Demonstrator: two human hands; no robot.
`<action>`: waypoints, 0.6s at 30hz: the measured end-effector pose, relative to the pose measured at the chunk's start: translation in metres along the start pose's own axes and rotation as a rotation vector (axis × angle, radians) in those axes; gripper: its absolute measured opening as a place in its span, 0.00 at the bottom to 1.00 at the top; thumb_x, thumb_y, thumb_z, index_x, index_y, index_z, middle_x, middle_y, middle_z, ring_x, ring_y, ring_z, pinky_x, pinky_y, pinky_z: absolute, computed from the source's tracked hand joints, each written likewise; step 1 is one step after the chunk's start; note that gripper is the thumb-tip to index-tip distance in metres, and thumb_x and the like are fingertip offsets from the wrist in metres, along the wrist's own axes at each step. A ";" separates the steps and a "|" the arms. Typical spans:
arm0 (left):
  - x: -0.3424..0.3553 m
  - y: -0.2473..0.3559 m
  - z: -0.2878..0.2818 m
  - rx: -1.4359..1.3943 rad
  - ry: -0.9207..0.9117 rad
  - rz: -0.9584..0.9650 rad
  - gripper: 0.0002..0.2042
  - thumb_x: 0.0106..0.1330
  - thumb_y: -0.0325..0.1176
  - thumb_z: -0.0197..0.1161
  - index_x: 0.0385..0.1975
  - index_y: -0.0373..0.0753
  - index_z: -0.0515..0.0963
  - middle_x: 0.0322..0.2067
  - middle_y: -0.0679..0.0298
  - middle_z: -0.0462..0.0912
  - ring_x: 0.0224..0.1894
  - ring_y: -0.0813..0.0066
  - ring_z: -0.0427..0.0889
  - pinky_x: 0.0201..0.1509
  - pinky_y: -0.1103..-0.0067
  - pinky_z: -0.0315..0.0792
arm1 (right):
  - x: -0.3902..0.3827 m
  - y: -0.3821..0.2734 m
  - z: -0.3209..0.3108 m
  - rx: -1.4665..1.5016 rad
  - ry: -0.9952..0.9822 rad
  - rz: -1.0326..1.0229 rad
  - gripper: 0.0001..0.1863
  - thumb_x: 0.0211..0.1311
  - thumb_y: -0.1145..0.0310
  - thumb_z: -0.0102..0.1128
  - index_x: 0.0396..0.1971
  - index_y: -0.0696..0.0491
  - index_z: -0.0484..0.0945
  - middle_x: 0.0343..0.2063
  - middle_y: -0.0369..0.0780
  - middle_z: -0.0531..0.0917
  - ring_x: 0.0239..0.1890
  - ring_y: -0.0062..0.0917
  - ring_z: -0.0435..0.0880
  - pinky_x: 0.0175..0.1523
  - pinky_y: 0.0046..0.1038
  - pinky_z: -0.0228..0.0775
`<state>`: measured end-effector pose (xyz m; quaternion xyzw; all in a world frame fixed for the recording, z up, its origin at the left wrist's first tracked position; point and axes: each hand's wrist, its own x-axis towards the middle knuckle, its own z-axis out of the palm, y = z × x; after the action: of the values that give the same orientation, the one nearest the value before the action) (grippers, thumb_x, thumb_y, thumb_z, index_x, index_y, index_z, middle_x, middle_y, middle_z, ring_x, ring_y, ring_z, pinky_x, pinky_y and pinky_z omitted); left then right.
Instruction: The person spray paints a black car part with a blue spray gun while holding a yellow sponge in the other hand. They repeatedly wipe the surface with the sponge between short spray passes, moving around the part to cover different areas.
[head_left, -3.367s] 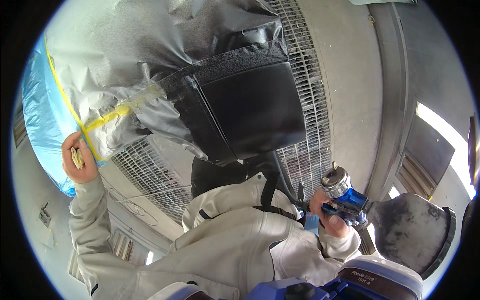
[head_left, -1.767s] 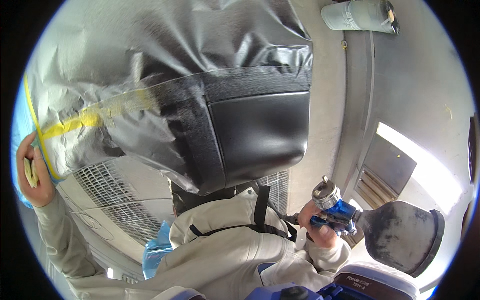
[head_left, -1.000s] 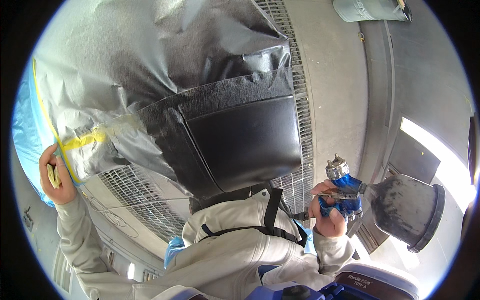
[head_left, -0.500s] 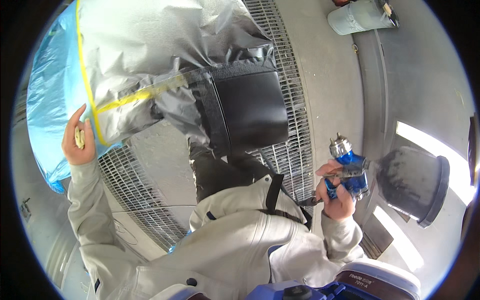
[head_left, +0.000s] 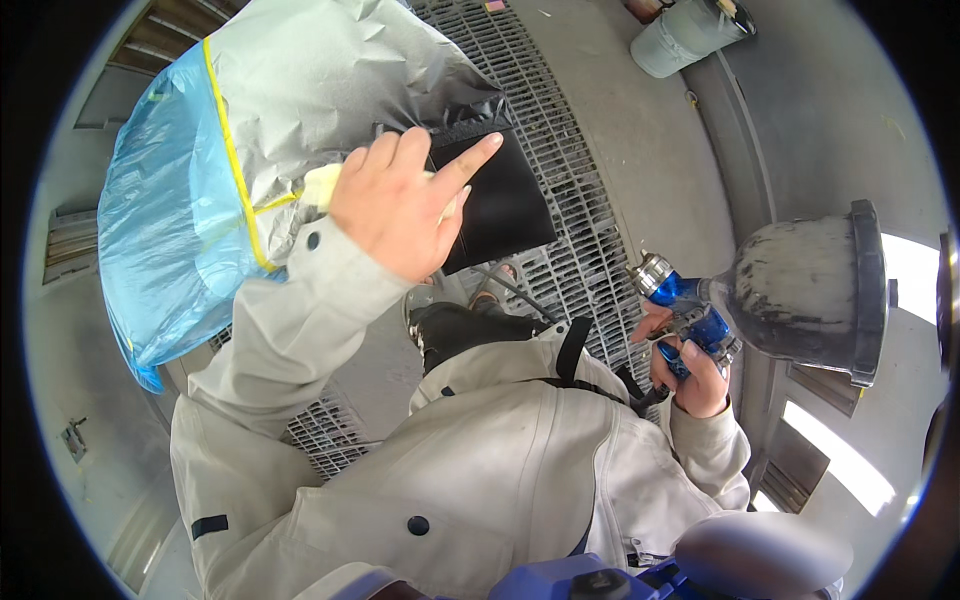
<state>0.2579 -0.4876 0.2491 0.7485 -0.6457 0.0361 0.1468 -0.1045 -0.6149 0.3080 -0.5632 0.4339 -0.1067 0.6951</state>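
My left hand [head_left: 395,205] is raised over the black panel [head_left: 505,200], index finger stretched out toward its far edge. Its other fingers are curled round a crumpled pale yellow cloth [head_left: 321,187], which pokes out beside the knuckles; the palm is hidden. Whether the hand touches the panel I cannot tell. At the right, my right hand [head_left: 697,378] grips a blue spray gun [head_left: 705,328] by its handle. A silver cap sits at the gun's front, and a large, paint-smeared grey cup [head_left: 808,290] is fixed to it. A dark hose runs from the handle toward my waist.
Silver masking sheet [head_left: 330,75], yellow tape [head_left: 232,150] and blue plastic film [head_left: 165,220] cover the large piece around the panel. Metal floor grating [head_left: 570,200] runs past its right side. A grey bucket [head_left: 680,45] stands by the wall at the far right.
My left hand has swung right, from beside the blue film to over the black panel, with the cloth. The spray gun has tilted, its cup now higher. The view has shifted.
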 end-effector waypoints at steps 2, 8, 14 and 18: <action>0.011 0.002 0.012 0.013 -0.084 -0.012 0.30 0.64 0.38 0.68 0.70 0.60 0.78 0.40 0.63 0.73 0.44 0.62 0.74 0.46 0.66 0.68 | 0.001 0.000 -0.001 -0.006 0.001 0.001 0.40 0.62 0.47 0.61 0.65 0.65 0.75 0.44 0.49 0.87 0.13 0.15 0.64 0.22 0.19 0.61; 0.023 -0.002 0.044 0.054 -0.024 0.069 0.33 0.64 0.34 0.68 0.73 0.61 0.75 0.35 0.61 0.70 0.37 0.60 0.72 0.38 0.65 0.67 | 0.008 0.009 -0.017 0.079 -0.030 0.015 0.35 0.66 0.52 0.62 0.64 0.63 0.75 0.48 0.45 0.88 0.17 0.13 0.65 0.26 0.19 0.60; 0.017 -0.013 0.045 0.050 -0.058 0.079 0.34 0.63 0.35 0.68 0.73 0.61 0.75 0.34 0.60 0.70 0.36 0.59 0.72 0.37 0.65 0.66 | 0.008 0.017 -0.023 0.118 -0.004 0.047 0.34 0.66 0.55 0.60 0.67 0.62 0.75 0.47 0.43 0.88 0.19 0.12 0.66 0.28 0.19 0.60; 0.027 -0.002 0.053 0.046 0.022 0.107 0.32 0.64 0.38 0.68 0.72 0.61 0.76 0.35 0.60 0.70 0.36 0.59 0.73 0.37 0.64 0.67 | 0.004 0.016 -0.019 0.097 0.035 0.047 0.35 0.65 0.54 0.60 0.66 0.62 0.76 0.46 0.45 0.87 0.17 0.13 0.66 0.26 0.19 0.61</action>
<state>0.2574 -0.5268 0.2047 0.7158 -0.6821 0.0669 0.1342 -0.1214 -0.6244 0.2921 -0.5165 0.4535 -0.1210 0.7162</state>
